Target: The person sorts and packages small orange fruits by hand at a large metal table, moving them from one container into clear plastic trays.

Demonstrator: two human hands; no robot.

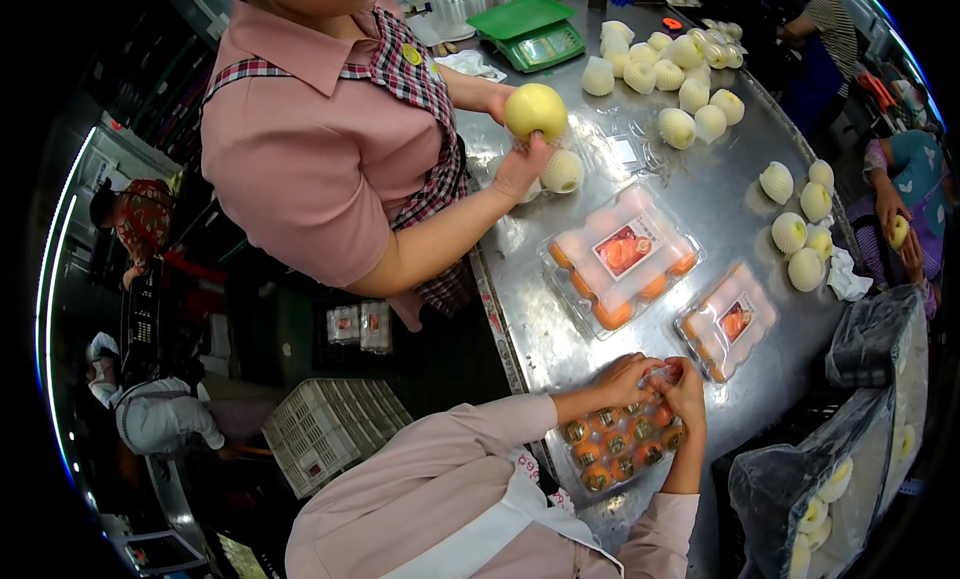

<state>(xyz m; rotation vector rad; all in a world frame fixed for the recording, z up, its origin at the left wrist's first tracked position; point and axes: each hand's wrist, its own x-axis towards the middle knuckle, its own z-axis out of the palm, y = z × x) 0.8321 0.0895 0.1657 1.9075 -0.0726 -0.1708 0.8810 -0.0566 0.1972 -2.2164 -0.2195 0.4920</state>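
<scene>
The left hand (622,377) and the right hand (686,391) are resting close together on the far edge of a clear plastic tray (620,445) that is lying on the steel surface (540,319). The fingers of both hands are bending narrowly over the tray's rim, pinching the thin plastic there; small orange fruits (612,445) are sitting in rows just below the fingers. Beyond the fingers, two closed packs of orange fruits (620,257) are lying on the surface, one just past the right hand. Farther away, another person is holding a yellow round fruit (535,111) in both hands, and many fruits in white foam nets (680,79) are lying behind.
</scene>
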